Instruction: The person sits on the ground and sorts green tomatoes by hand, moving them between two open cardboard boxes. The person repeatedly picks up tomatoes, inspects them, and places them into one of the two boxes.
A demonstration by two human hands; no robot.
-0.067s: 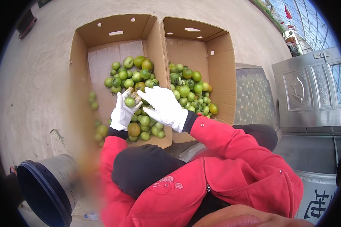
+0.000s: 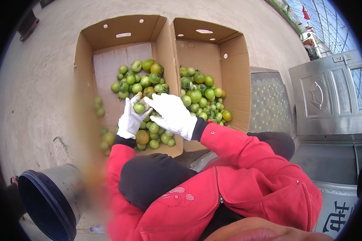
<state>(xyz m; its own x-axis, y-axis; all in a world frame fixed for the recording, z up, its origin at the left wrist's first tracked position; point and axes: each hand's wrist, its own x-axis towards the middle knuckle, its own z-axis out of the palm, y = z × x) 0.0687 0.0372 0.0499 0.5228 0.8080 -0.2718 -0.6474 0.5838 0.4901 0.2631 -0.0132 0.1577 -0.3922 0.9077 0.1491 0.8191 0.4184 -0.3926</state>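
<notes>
My left hand (image 2: 132, 120), in a white glove, cradles a small green tomato (image 2: 139, 107) at its fingers above the left cardboard box (image 2: 122, 47). Close beside it is my right hand (image 2: 173, 115), gloved in white too, with its fingers stretched toward the left one; I see nothing held in it. Green tomatoes (image 2: 136, 88) lie in loose heaps in the left box, a few turning orange. More green tomatoes (image 2: 195, 96) are piled in the right cardboard box (image 2: 235, 60), past my right hand. My hands hide part of the left heap.
A pale bucket (image 2: 64, 182) with a dark rim stands at the lower left. Right of the boxes lies a patterned panel (image 2: 271, 102), with an ornate metal door (image 2: 321, 94) beyond it. A blurred tan shape (image 2: 93, 168) covers the left box's near left side.
My right hand has shifted slightly left and down, closer to the tomato. The tomato in my left hand has moved slightly up and to the right.
</notes>
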